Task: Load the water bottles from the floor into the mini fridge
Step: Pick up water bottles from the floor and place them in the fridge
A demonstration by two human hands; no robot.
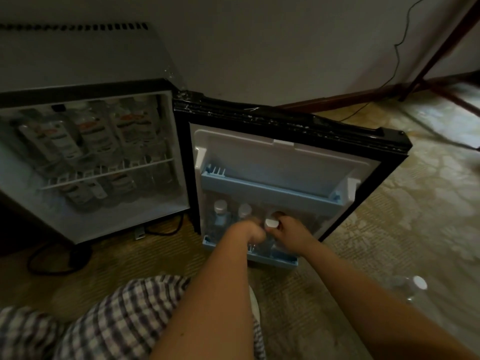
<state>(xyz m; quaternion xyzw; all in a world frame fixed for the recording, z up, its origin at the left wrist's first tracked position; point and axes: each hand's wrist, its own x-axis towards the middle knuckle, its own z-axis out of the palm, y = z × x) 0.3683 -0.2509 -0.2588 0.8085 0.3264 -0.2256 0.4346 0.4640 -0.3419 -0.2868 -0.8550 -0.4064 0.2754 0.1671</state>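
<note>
The black mini fridge (85, 85) stands open at the left, with several labelled water bottles (96, 133) lying on its shelves. Its door (285, 120) swings out to the right. The lower door shelf (275, 259) holds two upright clear bottles with white caps (220, 206). A third white-capped bottle (272, 223) stands in that shelf, and my right hand (288, 229) grips it just below the cap. My left hand (249, 231) is curled against the same bottle's left side, blurred. One more clear bottle (413, 285) lies on the floor at the right.
The upper door shelf (270, 189) is pale blue. A black power cable (52, 261) loops on the patterned floor below the fridge. A checked-fabric knee (117, 315) fills the lower left. Dark wooden legs (441, 48) and a thin wire stand at the right wall.
</note>
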